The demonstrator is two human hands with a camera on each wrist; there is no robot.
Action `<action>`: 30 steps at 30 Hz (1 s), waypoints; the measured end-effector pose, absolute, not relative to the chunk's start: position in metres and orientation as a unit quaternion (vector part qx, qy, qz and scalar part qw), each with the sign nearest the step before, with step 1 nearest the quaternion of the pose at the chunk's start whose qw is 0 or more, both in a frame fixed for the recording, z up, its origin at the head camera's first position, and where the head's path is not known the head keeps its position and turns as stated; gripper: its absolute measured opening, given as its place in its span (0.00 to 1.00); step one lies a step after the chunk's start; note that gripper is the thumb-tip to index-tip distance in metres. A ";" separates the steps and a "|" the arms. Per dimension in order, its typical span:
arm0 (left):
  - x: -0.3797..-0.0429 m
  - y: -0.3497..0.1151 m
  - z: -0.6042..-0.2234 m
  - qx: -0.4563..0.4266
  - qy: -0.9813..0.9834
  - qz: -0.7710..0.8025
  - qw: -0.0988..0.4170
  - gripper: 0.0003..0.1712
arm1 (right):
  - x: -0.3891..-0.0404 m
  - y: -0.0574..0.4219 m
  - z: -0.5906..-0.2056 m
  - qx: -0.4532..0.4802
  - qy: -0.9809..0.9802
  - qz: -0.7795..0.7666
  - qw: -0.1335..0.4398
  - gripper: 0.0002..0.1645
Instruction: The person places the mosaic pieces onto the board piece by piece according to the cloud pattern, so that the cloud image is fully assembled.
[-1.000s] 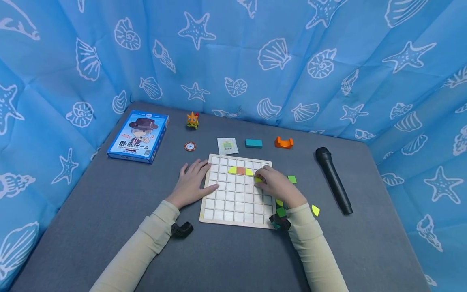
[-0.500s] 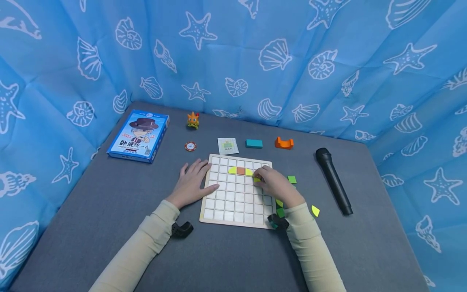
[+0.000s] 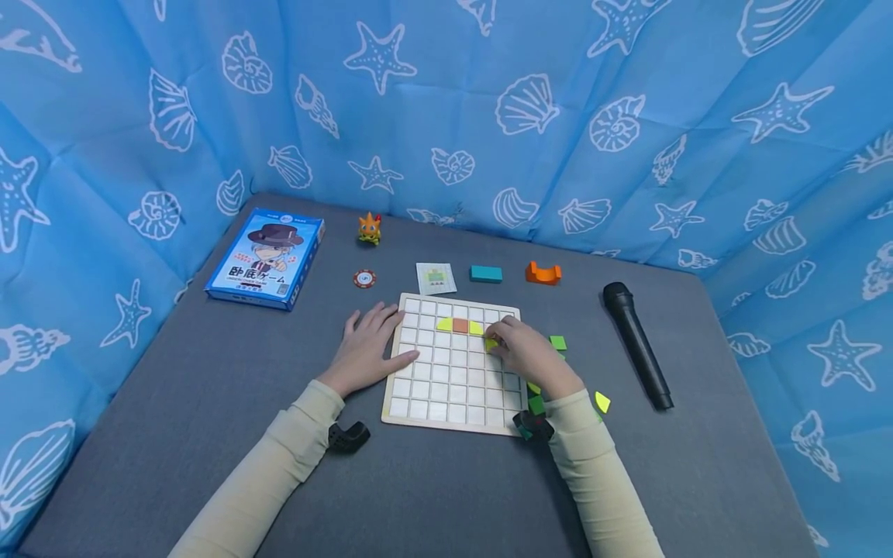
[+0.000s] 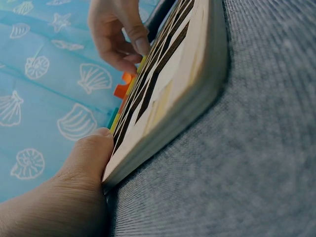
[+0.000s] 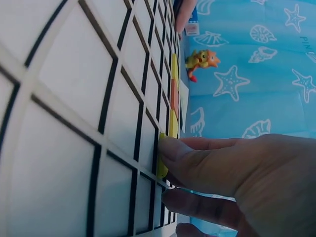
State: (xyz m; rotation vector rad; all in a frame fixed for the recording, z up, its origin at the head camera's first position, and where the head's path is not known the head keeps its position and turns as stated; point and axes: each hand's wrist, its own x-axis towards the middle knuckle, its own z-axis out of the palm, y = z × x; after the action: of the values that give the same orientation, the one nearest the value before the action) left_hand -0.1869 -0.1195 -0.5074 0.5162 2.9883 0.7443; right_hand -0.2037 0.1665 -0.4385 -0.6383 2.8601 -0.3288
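Observation:
A wooden grid board (image 3: pixel 449 392) with white squares lies in front of me in the head view. Near its far side an orange-brown tile (image 3: pixel 460 326) sits between a yellow tile (image 3: pixel 444 325) and another yellow tile (image 3: pixel 476 328). My right hand (image 3: pixel 532 353) pinches a further yellow tile (image 5: pixel 162 160) with thumb and fingers, low over a square one row nearer and to the right. My left hand (image 3: pixel 366 346) lies with spread fingers along the board's left edge, its thumb (image 4: pixel 91 153) over the rim in the left wrist view.
Loose green and yellow tiles lie right of the board, including a green square (image 3: pixel 558 342) and a yellow one (image 3: pixel 602 402). Behind stand a picture card (image 3: pixel 436 279), teal block (image 3: pixel 485 274), orange piece (image 3: pixel 543 273), poker chip (image 3: pixel 364 279), toy figure (image 3: pixel 369 230), box (image 3: pixel 265 260); right, a microphone (image 3: pixel 638 345).
My right hand has shifted very slightly left with the yellow tile and then stays over the same square. The left hand has kept its place on the board's edge.

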 end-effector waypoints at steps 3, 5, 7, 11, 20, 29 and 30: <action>-0.187 -0.119 -0.507 0.163 0.957 0.239 0.012 0.48 | -0.203 0.167 -0.439 -0.215 0.965 -0.116 0.094 0.14; -0.187 -0.120 -0.507 0.162 0.957 0.238 0.014 0.49 | -0.203 0.168 -0.440 -0.216 0.965 -0.116 0.092 0.14; -0.187 -0.120 -0.508 0.161 0.958 0.238 0.015 0.49 | -0.202 0.168 -0.441 -0.219 0.965 -0.115 0.090 0.14; -0.187 -0.120 -0.508 0.162 0.957 0.239 0.015 0.49 | -0.201 0.169 -0.441 -0.220 0.965 -0.112 0.088 0.15; -0.187 -0.120 -0.509 0.164 0.957 0.238 0.012 0.49 | -0.199 0.169 -0.437 -0.217 0.965 -0.112 0.096 0.16; -0.187 -0.119 -0.507 0.162 0.958 0.238 0.014 0.49 | -0.186 0.202 -0.412 -0.218 0.967 -0.124 0.041 0.15; -0.187 -0.119 -0.507 0.162 0.958 0.237 0.014 0.49 | -0.184 0.208 -0.410 -0.215 0.968 -0.122 0.036 0.14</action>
State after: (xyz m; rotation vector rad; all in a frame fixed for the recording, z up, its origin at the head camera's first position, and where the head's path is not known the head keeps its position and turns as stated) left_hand -0.1868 -0.1192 -0.5070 0.5030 2.9831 0.7379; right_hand -0.1836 0.2081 -0.4099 -0.6599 2.9751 -0.3738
